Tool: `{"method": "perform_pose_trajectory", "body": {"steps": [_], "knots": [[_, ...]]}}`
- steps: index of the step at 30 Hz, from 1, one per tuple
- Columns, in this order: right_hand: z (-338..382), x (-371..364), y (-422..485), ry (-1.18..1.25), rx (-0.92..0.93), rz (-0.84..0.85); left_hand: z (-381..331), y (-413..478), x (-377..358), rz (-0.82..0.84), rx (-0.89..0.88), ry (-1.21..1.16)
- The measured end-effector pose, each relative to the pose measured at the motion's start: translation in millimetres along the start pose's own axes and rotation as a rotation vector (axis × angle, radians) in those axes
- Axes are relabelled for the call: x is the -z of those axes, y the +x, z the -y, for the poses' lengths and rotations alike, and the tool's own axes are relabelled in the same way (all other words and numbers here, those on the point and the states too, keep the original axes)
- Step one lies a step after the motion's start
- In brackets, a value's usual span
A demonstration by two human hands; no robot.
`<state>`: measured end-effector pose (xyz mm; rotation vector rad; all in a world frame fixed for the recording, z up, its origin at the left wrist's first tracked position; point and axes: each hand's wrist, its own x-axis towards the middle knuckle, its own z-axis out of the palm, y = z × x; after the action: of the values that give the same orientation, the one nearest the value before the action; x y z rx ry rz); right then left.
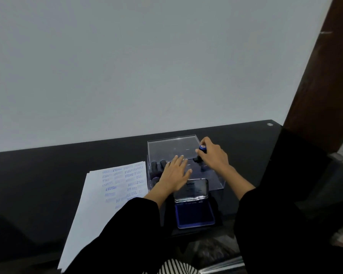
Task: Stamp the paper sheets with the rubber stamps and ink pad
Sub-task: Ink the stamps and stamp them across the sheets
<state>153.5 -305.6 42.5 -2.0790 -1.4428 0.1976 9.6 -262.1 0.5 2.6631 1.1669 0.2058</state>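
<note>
A stack of white paper sheets (99,200) lies on the black desk at the left, its far end covered with blue stamp prints. An open ink pad (194,213) with a blue pad and raised metal lid sits in front of a clear plastic box (174,147). Dark rubber stamps (156,167) stand in the box's left side. My left hand (174,173) lies flat over the box with straight fingers. My right hand (212,155) grips a blue-topped stamp (202,148) over the box's right side.
The black desk (48,175) runs along a pale wall. A dark wooden post (321,76) stands at the right. A striped cloth (174,266) shows at the bottom edge, below my black sleeves.
</note>
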Motion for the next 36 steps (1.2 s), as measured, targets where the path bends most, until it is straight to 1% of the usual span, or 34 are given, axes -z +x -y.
{"method": "perform_pose_trajectory", "body": {"steps": [5,11,16,20,28,36], "knots": [[-2.9,-14.6,20.9,-0.014,-0.002,0.009,7.2,20.5,-7.6,0.023,0.009,0.02],[-1.4,-38.7,38.5,-0.14,0.023,0.112,26.5,37.9,-8.9,0.04,0.024,0.047],[-0.6,-57.6,47.2,-0.284,0.013,0.152,36.2,41.0,-11.3,0.009,0.01,0.051],[-1.0,-63.2,49.9,-0.355,0.004,0.149,38.5,40.5,-15.8,-0.027,-0.011,0.036],[-0.4,-64.6,51.9,-0.39,-0.023,0.159,39.4,40.2,-15.0,-0.011,-0.008,0.046],[0.5,-63.2,50.6,-0.388,-0.027,0.167,39.6,38.9,-12.9,-0.013,-0.019,0.004]]}}
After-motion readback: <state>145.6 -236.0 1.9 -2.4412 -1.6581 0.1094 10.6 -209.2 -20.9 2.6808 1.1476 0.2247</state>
